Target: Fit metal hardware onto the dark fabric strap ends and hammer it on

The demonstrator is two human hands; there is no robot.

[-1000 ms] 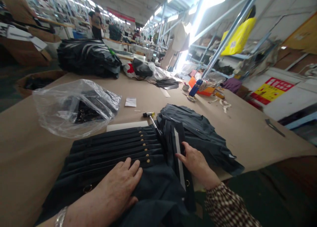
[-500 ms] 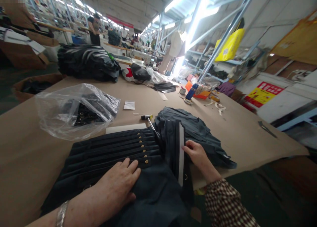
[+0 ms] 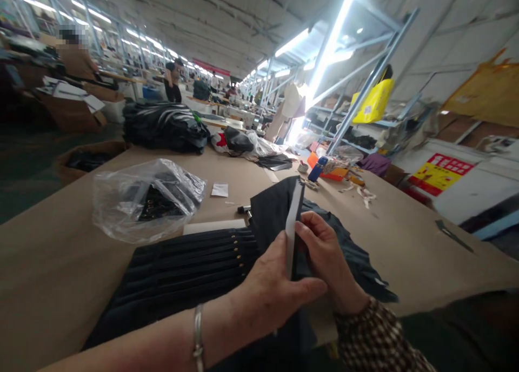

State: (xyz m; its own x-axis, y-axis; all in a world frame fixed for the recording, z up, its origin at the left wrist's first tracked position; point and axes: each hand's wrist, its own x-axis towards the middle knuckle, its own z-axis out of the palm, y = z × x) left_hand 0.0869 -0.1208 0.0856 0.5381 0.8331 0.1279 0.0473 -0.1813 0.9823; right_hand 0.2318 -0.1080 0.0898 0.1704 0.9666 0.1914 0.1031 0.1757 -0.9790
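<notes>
A dark fabric panel with a white strip along its edge is raised upright between my hands. My right hand pinches this edge from the right, thumb against the strip. My left hand straddles the edge lower down, its thumb stretched to the right and its fingers on the left face, partly hidden. Below and left lies an overlapped row of dark fabric pieces with small gold-coloured metal fittings. Behind my right hand is a spread pile of dark fabric.
A clear plastic bag with dark pieces in it lies left. Beyond the row are a white card and a partly hidden tool. Scissors lie right. A large dark fabric bundle and a blue bottle stand farther back.
My left hand has left the row of pieces and moved right to the strip-edged panel. The panel is now lifted upright, covering most of the tool. The view has shifted.
</notes>
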